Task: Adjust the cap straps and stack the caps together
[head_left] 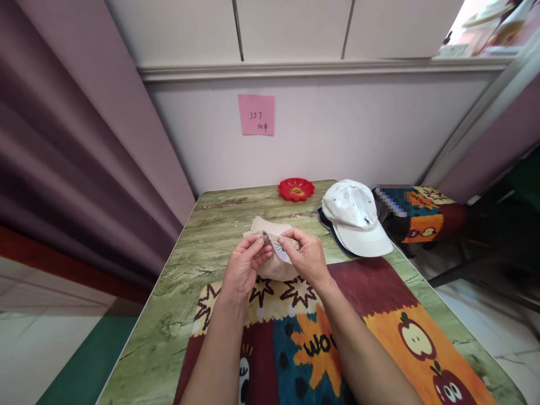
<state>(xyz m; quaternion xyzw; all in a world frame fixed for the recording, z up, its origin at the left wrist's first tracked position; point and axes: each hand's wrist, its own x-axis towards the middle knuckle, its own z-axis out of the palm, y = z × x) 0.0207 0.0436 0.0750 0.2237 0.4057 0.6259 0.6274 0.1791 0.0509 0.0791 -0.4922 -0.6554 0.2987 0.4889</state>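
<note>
- Beige cap (274, 264) on table (181, 292) at mat (367, 292) edge, held up between both hands.
- Left hand (244, 267) and right hand (306, 256) each pinching back strap (270, 239) near buckle.
- Step, likely: adjusting strap.
- Next: steady pull through buckle.
- White cap (354, 216) just right.

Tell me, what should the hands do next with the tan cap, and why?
Probably slide the strap through the small buckle. Both hands, left hand and right hand, pinch the back strap of the beige cap at that spot, with the cap lying over the table.
</note>
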